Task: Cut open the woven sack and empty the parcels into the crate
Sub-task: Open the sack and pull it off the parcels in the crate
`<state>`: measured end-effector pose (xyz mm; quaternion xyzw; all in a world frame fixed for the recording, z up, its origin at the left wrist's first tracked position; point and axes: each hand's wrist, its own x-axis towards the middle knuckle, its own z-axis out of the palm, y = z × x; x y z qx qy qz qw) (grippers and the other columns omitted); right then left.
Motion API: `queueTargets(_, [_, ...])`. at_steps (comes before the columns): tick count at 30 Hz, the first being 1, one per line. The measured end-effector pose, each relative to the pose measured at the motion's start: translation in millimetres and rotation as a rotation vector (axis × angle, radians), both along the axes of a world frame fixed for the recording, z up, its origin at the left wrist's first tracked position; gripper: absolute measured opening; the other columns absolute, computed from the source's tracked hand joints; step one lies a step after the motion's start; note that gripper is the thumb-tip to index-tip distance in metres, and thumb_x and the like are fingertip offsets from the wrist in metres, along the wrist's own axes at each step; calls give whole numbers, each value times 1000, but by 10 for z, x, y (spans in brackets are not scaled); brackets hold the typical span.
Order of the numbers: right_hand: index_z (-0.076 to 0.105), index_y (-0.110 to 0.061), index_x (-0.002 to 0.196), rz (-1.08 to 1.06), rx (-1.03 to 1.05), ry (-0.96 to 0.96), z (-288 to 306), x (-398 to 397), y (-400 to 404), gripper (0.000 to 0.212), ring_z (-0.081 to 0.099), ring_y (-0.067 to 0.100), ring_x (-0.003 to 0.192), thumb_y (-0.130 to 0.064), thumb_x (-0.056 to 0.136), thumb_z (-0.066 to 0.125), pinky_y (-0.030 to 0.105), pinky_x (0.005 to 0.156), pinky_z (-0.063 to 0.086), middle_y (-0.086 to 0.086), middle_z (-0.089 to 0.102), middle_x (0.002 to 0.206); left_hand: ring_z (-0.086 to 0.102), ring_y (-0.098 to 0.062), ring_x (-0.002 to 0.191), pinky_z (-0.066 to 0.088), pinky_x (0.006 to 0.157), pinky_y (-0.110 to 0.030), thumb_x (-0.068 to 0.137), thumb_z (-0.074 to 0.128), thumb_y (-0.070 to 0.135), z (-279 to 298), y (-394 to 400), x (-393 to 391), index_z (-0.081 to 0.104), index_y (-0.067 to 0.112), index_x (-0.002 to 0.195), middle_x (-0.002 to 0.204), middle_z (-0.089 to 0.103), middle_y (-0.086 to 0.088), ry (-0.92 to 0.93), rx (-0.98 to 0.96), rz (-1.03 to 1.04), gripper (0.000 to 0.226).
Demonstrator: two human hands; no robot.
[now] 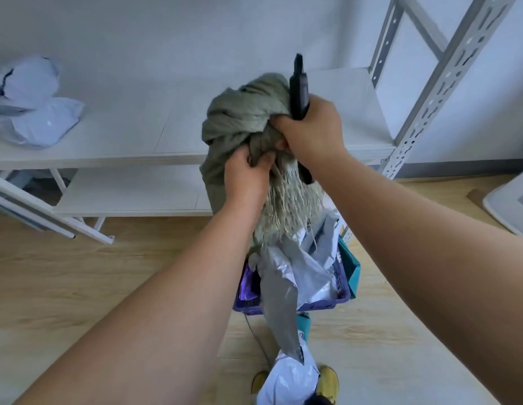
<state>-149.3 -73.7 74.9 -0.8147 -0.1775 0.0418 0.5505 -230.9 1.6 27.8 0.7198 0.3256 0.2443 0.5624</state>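
Note:
I hold an olive-green woven sack (242, 112) bunched up high above a purple crate (343, 290) on the floor. My left hand (247, 176) grips the sack's gathered cloth. My right hand (311, 127) clutches the sack too, and a black utility knife (298, 89) sticks up out of that fist. The sack's cut end hangs down in frayed pale strands (286, 200). White and grey plastic parcels (307, 267) fill the crate. One long grey parcel (279, 311) hangs over the crate's near edge.
A white metal shelf unit (137, 127) stands behind the sack, with white mailer bags (35, 106) on its left end. Another white parcel (286, 381) lies on the wooden floor by my yellow shoes (329, 381). A teal item (352, 267) sits at the crate's right side.

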Motion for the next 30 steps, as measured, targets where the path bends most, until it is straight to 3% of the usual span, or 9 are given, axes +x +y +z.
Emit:
queueTargets(4, [55, -18, 68, 140, -193, 60, -86, -9, -9, 18, 69, 32, 77, -23, 78, 69, 43, 75, 57, 14, 71, 75, 65, -24, 99, 49, 87, -34, 87, 69, 18, -127, -21, -67, 67, 10, 112, 102, 70, -4, 141, -81, -61, 26])
queueTargets(8, [55, -16, 67, 72, -19, 99, -77, -30, 30, 18, 69, 37, 72, -24, 71, 71, 51, 70, 58, 19, 71, 72, 63, -14, 104, 49, 92, -28, 88, 68, 18, -142, -49, -88, 61, 14, 120, 114, 68, 1, -40, -140, 20, 33])
queueTargets(11, [55, -15, 66, 113, -3, 207, -114, -54, 23, 21, 69, 30, 61, -19, 73, 74, 50, 65, 60, 13, 66, 63, 60, -17, 108, 47, 95, -30, 89, 67, 16, -155, -104, -80, 57, 12, 125, 118, 65, -2, 9, -211, -14, 38])
queueTargets(13, [53, -16, 65, 116, -50, 209, -160, -60, -3, 22, 66, 26, 57, -18, 73, 73, 46, 65, 61, 14, 66, 63, 61, -16, 104, 46, 92, -29, 89, 67, 15, -224, -122, -93, 60, 13, 120, 112, 67, -2, 28, -283, -77, 31])
queueTargets(15, [52, -15, 67, 119, -28, 193, -169, -68, -20, 23, 63, 20, 50, -18, 75, 73, 38, 59, 59, 14, 67, 61, 61, -17, 87, 46, 75, -26, 91, 64, 15, -239, -132, -104, 64, 19, 102, 93, 68, 1, -1, -363, -104, 11])
queueTargets(17, [57, -10, 79, 166, 55, 236, -160, -100, -49, 19, 60, 12, 42, -19, 79, 75, 27, 50, 52, 8, 65, 60, 64, -17, 89, 50, 74, -26, 91, 65, 18, -227, -122, -108, 65, 22, 102, 94, 70, 3, -41, -433, -81, 12])
queueTargets(21, [62, -11, 116, 240, 126, 324, -230, -131, -174, 41, 61, 9, 46, -26, 81, 77, 21, 50, 50, 1, 69, 83, 68, -25, 101, 55, 90, -47, 83, 69, 27, -101, -37, -98, 61, 23, 122, 111, 71, -5, -145, -512, 74, 40])
queueTargets(26, [59, -14, 87, 309, -61, 338, -395, -235, -303, 20, 58, 9, 44, -20, 81, 77, 22, 47, 53, 1, 63, 64, 68, -27, 100, 53, 90, -52, 84, 69, 26, 85, 14, -90, 65, 24, 108, 110, 70, -5, -153, -489, 73, 25])
queueTargets(30, [54, -19, 74, 157, 51, 201, -311, -215, -194, 19, 59, 15, 44, -12, 84, 68, 32, 52, 54, 0, 59, 57, 67, -15, 101, 52, 95, -43, 85, 70, 30, 244, -58, -135, 66, 28, 95, 104, 72, 5, -278, -324, 57, 11])
